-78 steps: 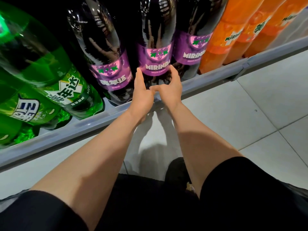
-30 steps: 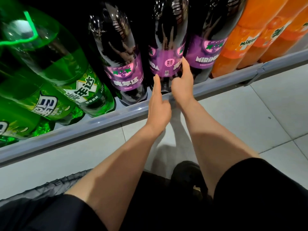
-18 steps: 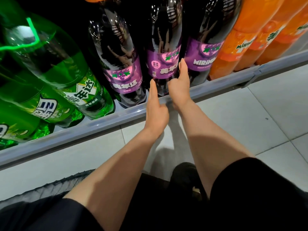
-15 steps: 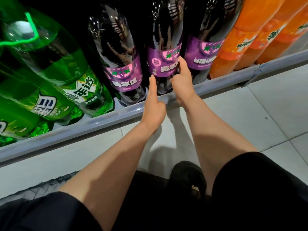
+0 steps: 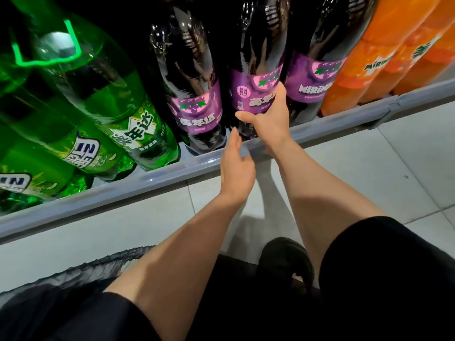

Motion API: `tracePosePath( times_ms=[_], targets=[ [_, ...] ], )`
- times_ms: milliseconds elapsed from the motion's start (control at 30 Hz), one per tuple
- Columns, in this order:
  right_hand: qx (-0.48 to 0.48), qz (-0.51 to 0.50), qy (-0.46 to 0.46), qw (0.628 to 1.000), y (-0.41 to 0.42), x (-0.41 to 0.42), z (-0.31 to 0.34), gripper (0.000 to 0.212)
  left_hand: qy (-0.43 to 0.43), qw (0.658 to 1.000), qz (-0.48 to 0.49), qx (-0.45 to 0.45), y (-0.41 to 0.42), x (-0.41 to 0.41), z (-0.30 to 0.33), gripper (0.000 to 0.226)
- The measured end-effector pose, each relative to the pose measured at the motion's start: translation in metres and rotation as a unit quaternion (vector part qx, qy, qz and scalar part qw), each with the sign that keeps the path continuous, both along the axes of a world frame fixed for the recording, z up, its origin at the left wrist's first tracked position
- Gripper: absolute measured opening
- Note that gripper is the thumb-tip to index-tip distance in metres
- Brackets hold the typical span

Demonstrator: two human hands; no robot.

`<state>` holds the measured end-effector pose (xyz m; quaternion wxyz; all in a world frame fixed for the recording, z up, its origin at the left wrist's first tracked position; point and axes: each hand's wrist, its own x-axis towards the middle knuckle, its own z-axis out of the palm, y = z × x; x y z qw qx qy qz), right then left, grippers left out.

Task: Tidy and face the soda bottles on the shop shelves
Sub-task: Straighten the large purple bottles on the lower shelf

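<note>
Three dark grape soda bottles with purple labels stand on the low grey shelf (image 5: 172, 175). My right hand (image 5: 268, 119) grips the middle grape bottle (image 5: 253, 70) at its label, thumb across the front and fingers round its right side. My left hand (image 5: 236, 166) hovers just below and left of that bottle with straight fingers, its tips near the bottle's base; whether they touch is unclear. The left grape bottle (image 5: 194, 99) shows Chinese lettering. The right grape bottle (image 5: 317, 70) shows the Mirinda name.
Green soda bottles (image 5: 98, 94) lean at the left of the shelf, orange soda bottles (image 5: 384, 50) fill the right. A raised grey lip runs along the shelf front. Pale floor tiles (image 5: 369, 173) lie below, with my black shoe (image 5: 285, 262) and black clothing.
The middle grape bottle has turned, its label going from the Mirinda name to Chinese lettering. My right hand now wraps its label and my left hand has come off its side, lower.
</note>
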<state>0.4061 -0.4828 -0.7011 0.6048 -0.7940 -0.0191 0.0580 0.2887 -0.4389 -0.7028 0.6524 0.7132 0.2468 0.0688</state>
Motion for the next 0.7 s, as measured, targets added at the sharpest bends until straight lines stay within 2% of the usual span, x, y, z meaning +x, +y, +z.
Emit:
tracePosePath(
  times_ms=[100, 167, 300, 467, 700],
  targets=[
    [-0.033, -0.03, -0.028, 0.999, 0.002, -0.003, 0.001, 0.093, 0.023, 0.982, 0.158, 0.097, 0.005, -0.013, -0.004, 0.051],
    [-0.049, -0.052, -0.059, 0.996, 0.003, -0.009, -0.001, 0.091, 0.037, 0.971, 0.197, 0.134, 0.012, -0.017, -0.006, 0.057],
    [-0.071, -0.084, -0.099, 0.989, 0.006, -0.021, -0.007, 0.084, 0.114, 0.965, 0.132, 0.194, 0.018, -0.018, -0.014, 0.085],
    [-0.1, -0.084, -0.087, 0.988, 0.012, -0.019, -0.001, 0.106, 0.145, 0.961, 0.081, 0.223, 0.022, -0.02, -0.018, 0.095],
    [-0.144, -0.087, -0.092, 0.982, 0.011, -0.016, -0.003, 0.095, 0.169, 0.954, 0.074, 0.237, 0.022, -0.02, -0.018, 0.099]
  ],
)
